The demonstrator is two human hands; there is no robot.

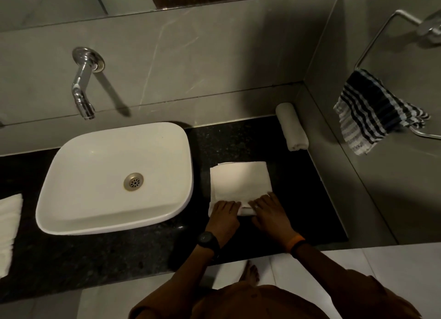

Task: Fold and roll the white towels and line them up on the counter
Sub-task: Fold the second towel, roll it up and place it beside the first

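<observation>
A folded white towel [241, 179] lies flat on the black counter [298, 187], right of the basin. Its near edge is turned up into a small roll. My left hand [225, 211] and my right hand [267, 210] press side by side on that rolled edge, fingers curled over it. One finished rolled white towel [291, 126] lies against the right wall at the back corner. More white towel cloth [8, 230] rests at the counter's far left edge.
A white rectangular basin [71, 175] fills the counter's middle, with a chrome wall tap [82, 87] above it. A striped dark-and-white cloth [372, 113] hangs from a metal ring on the right wall. The counter's front edge runs just below my wrists.
</observation>
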